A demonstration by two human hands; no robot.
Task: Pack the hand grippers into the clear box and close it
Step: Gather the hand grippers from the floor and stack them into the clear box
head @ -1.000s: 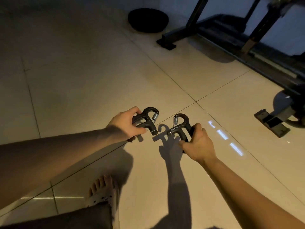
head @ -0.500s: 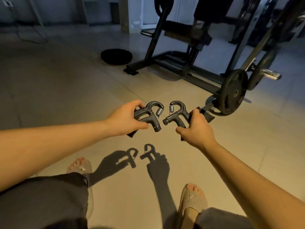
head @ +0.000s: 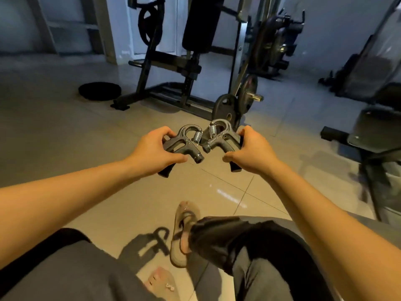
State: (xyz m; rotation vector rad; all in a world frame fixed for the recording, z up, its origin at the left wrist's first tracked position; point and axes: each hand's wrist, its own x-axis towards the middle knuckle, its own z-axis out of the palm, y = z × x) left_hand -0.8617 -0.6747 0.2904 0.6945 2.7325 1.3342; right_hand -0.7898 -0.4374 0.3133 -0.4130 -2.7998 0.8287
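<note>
Your left hand (head: 156, 148) grips the first hand gripper (head: 184, 143), fingers (head: 165, 132) curled round its handles. Your right hand (head: 251, 151) grips the second hand gripper (head: 220, 139) the same way. Both are held in the air above the tiled floor (head: 65, 137), spring ends just beside each other. A weight plate (head: 225, 109) stands beyond them.

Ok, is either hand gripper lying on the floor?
No: the left hand grips the left gripper and the right hand grips the right gripper, both above the floor.
</note>
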